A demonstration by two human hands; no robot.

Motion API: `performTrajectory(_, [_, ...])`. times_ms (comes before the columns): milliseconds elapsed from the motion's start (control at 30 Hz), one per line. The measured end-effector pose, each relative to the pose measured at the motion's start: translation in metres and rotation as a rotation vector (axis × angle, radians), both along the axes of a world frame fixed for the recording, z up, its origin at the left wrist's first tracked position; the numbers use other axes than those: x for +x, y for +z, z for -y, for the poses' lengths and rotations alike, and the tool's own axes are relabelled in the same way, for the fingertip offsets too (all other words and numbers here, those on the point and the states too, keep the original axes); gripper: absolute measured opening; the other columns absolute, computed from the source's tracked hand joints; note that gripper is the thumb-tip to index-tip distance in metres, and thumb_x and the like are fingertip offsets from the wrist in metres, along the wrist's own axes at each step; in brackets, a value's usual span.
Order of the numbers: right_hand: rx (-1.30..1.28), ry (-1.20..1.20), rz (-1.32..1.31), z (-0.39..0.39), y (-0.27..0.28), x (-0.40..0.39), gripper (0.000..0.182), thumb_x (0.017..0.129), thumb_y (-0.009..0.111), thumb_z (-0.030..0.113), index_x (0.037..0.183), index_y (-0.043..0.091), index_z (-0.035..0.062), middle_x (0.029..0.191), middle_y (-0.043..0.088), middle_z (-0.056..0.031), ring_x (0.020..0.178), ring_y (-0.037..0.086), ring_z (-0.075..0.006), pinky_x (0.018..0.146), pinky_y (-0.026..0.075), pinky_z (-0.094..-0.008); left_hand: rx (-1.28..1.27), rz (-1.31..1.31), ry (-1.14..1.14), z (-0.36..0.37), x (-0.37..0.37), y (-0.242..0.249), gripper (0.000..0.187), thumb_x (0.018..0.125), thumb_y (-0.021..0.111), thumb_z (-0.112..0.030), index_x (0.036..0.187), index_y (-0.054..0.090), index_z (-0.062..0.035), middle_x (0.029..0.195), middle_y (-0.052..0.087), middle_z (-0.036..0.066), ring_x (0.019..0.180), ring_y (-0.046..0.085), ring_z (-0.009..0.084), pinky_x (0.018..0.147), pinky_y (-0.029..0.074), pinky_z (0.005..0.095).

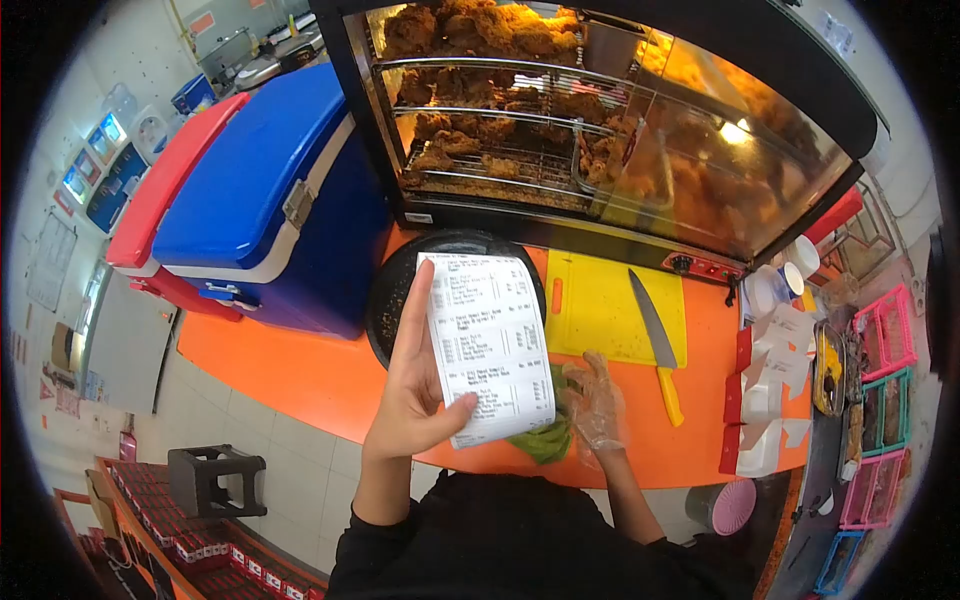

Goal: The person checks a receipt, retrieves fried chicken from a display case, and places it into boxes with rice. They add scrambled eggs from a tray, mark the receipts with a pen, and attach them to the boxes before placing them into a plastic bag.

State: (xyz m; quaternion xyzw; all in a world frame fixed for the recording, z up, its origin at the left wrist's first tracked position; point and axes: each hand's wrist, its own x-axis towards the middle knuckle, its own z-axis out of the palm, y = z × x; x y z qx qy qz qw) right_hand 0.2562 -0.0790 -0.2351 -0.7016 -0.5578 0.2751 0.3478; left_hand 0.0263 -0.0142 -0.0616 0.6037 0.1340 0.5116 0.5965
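A long printed paper receipt (pixel 485 345) is pinched in my bare left hand (pixel 410 390), thumb on its lower front and fingers behind. My right hand (pixel 593 405) wears a clear plastic glove and rests low by the counter, its fingers apart and slightly bent. Right beside it is a crumpled green thing (pixel 543 442), partly covered by the receipt. Behind the receipt lies a round black tray (pixel 385 300). Just beyond my right hand is a yellow cutting board (pixel 585 300), with a yellow-handled knife (pixel 655 330) lying across its right side.
A heated glass cabinet (pixel 540 215) full of fried chicken (pixel 480 35) stands at the back of the orange counter (pixel 300 375). Blue (pixel 270 200) and red (pixel 170 200) cooler boxes stand left. Red-and-white cartons (pixel 765 400) and cups (pixel 790 275) are on the right.
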Motion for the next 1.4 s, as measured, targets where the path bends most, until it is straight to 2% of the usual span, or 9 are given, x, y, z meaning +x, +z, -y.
performTrajectory(67, [0.087,-0.029,0.059,0.002,0.005,0.002,0.030,0.074,0.061,0.006,0.103,0.058,-0.0016,0.123,0.046,-0.0194,0.121,0.040,-0.0314,0.099,0.032,-0.0358,-0.051,0.022,0.016,0.006,0.002,0.004,0.091,0.064,0.046,0.010,0.141,-0.002,0.0007,0.145,0.014,0.019,0.132,0.025,0.0229,0.104,0.026,0.0300])
performTrajectory(233, [0.176,-0.028,0.206,0.010,0.016,-0.001,0.030,0.075,0.061,0.007,0.103,0.058,0.0000,0.121,0.048,-0.0196,0.120,0.041,-0.0312,0.097,0.035,-0.0370,0.030,-0.053,0.009,0.013,0.003,0.010,0.091,0.063,0.046,0.008,0.141,0.000,0.0012,0.145,0.016,0.019,0.132,0.025,0.0225,0.103,0.026,0.0299])
performTrajectory(300, [0.162,-0.043,0.235,0.013,0.019,-0.003,0.029,0.069,0.064,0.011,0.097,0.061,0.0045,0.123,0.044,-0.0259,0.115,0.042,-0.0397,0.096,0.036,-0.0422,0.052,-0.060,0.022,0.015,0.003,0.013,0.090,0.063,0.047,0.007,0.141,0.001,0.0016,0.145,0.016,0.019,0.132,0.025,0.0224,0.103,0.025,0.0299])
performTrajectory(500, [0.155,-0.005,0.368,0.020,0.019,0.005,0.026,0.068,0.063,0.014,0.092,0.059,0.0036,0.118,0.046,-0.0259,0.109,0.046,-0.0389,0.090,0.040,-0.0436,0.045,-0.075,0.013,0.020,0.004,0.014,0.094,0.063,0.049,0.004,0.142,-0.001,-0.0012,0.146,0.013,0.018,0.133,0.024,0.0232,0.101,0.030,0.0297])
performTrajectory(733, [0.048,-0.058,0.212,0.014,0.014,0.004,0.021,0.074,0.056,0.016,0.090,0.059,0.0029,0.112,0.048,-0.0252,0.102,0.049,-0.0380,0.084,0.041,-0.0461,0.136,-0.066,-0.041,0.020,0.008,0.003,0.103,0.064,0.051,0.010,0.140,-0.017,-0.0085,0.147,-0.006,0.015,0.134,0.017,0.0248,0.092,0.042,0.0324])
performTrajectory(800, [0.156,-0.026,0.318,0.013,0.014,0.003,0.041,0.075,0.060,0.002,0.114,0.048,0.0022,0.102,0.057,-0.0132,0.097,0.058,-0.0236,0.080,0.045,-0.0306,0.210,-0.142,-0.035,0.022,0.009,0.001,0.107,0.068,0.052,0.013,0.137,-0.025,-0.0154,0.146,-0.011,0.015,0.134,0.014,0.0280,0.085,0.048,0.0317])
performTrajectory(1133, [0.131,0.043,0.309,0.004,-0.015,0.010,0.040,0.077,0.062,0.006,0.114,0.048,0.0026,0.103,0.058,-0.0100,0.098,0.055,-0.0220,0.084,0.043,-0.0328,0.317,-0.149,0.004,0.020,0.019,-0.009,0.115,0.071,0.052,0.014,0.126,-0.039,-0.0312,0.144,-0.020,0.020,0.133,0.012,0.0356,0.080,0.052,0.0358])
performTrajectory(1333, [0.031,0.115,0.358,-0.001,0.005,0.001,0.044,0.079,0.061,0.025,0.116,0.048,0.0061,0.112,0.055,-0.0105,0.105,0.051,-0.0264,0.088,0.039,-0.0367,0.333,-0.235,0.052,0.021,0.020,-0.017,0.120,0.070,0.052,0.017,0.121,-0.042,-0.0361,0.143,-0.022,0.020,0.132,0.014,0.0373,0.080,0.053,0.0363])
performTrajectory(1400, [0.125,0.113,0.244,-0.001,-0.006,0.001,0.034,0.076,0.062,0.017,0.107,0.057,0.0077,0.108,0.055,-0.0129,0.100,0.052,-0.0290,0.085,0.042,-0.0370,0.373,-0.203,0.043,0.020,0.020,-0.018,0.120,0.070,0.052,0.017,0.121,-0.043,-0.0369,0.143,-0.022,0.021,0.132,0.013,0.0375,0.080,0.052,0.0364])
